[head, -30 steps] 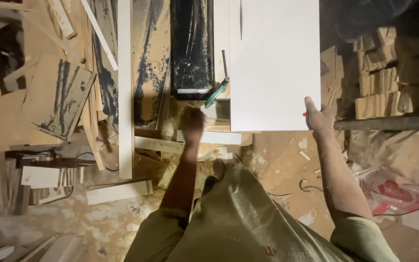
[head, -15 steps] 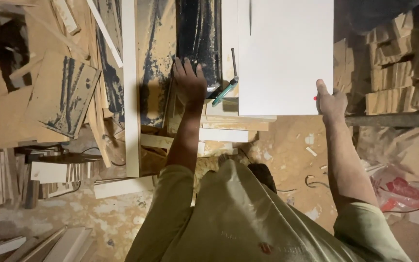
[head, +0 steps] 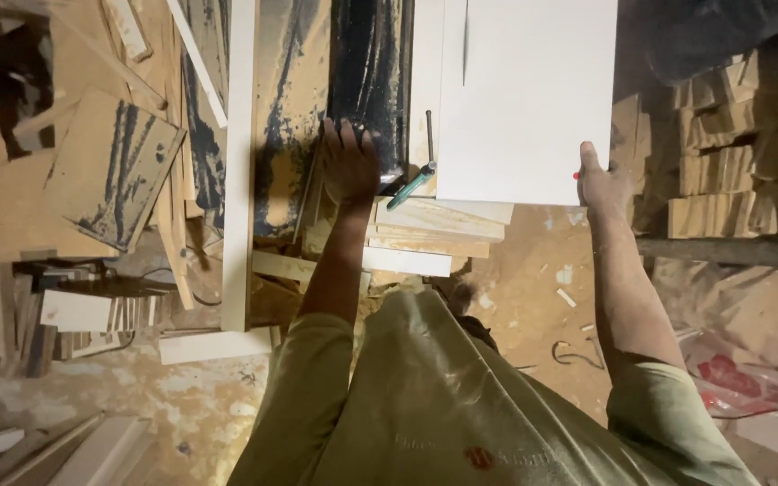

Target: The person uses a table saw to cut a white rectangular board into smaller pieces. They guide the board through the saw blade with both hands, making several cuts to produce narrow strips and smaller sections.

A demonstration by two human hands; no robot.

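A person in an olive shirt leans over a cluttered worktop (head: 290, 135), seen from above. The right hand (head: 601, 184) grips the lower right corner of a white panel (head: 529, 94), thumb on top and fingers curled under the edge, likely to steady or steer the board while the other arm reaches away. The left hand (head: 348, 162) lies flat, fingers spread wide and holding nothing, on a dark, paint-streaked board (head: 371, 63) at centre frame, apparently bracing the body.

The white panel fills the upper right of centre. Its long axis seems to run from the near edge toward the top of the frame, though its far end is cut off; its near edge overhangs a stack of pale offcuts (head: 434, 225). A green-handled screwdriver (head: 411, 184) lies just beside the panel's lower left corner, tip pointing up the frame. A long white strip (head: 240, 162) runs parallel at left, and wooden blocks (head: 722, 153) are stacked at right.
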